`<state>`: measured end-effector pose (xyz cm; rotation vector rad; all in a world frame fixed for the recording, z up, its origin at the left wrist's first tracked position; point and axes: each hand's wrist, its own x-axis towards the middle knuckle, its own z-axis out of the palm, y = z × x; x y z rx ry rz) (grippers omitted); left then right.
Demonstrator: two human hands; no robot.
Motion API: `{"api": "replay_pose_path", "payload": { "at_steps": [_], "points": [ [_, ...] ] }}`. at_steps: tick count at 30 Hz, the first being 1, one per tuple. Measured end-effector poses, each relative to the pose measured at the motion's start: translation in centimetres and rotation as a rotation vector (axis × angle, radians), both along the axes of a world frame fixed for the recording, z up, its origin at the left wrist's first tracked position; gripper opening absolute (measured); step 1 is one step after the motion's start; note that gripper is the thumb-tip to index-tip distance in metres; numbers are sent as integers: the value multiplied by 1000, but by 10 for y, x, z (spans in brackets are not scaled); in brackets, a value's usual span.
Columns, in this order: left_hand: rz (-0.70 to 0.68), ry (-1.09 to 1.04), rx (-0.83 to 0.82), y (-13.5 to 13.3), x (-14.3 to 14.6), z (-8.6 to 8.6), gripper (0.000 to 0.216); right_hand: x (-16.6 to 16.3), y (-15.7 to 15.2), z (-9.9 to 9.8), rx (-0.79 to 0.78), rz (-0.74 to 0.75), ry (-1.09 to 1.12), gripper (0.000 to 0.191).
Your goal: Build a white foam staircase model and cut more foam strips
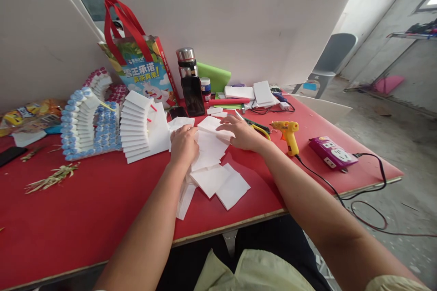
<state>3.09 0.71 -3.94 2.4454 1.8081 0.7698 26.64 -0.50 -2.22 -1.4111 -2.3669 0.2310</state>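
Loose white paper pieces (210,145) lie in an overlapping pile in front of me, with squarish sheets (233,186) nearest the table edge. Palm down, my left hand (185,144) rests on the pile's left side with fingers bent and slightly apart; its fingertips are partly hidden. My right hand (243,132) reaches over the pile's right side, fingertips touching a sheet. A thin white pen-like stick (239,115) pokes out between its fingers. Left of the pile stands a fanned stack of folded white pieces (134,129) on a white board (160,134).
A yellow glue gun (288,135) and purple power strip (332,152) with trailing cords are at right. Yellow-handled scissors (261,132) lie beside my right hand. Behind stand a phone (193,95), steel flask (186,61) and shopping bag (143,66); blue-and-white bundles (80,122) are left.
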Motion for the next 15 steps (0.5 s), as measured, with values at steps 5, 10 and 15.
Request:
{"api": "replay_pose_path", "payload": {
  "at_steps": [5,10,15],
  "points": [
    [3,2,-11,1,0,1,53,1,-4,0,-101,140,9,66],
    [18,-44,23,-1,0,5,51,-10,-3,1,0,155,414,27],
    [15,-84,35,1,-1,4,44,-5,4,7,-121,-137,1247,35]
  ]
}}
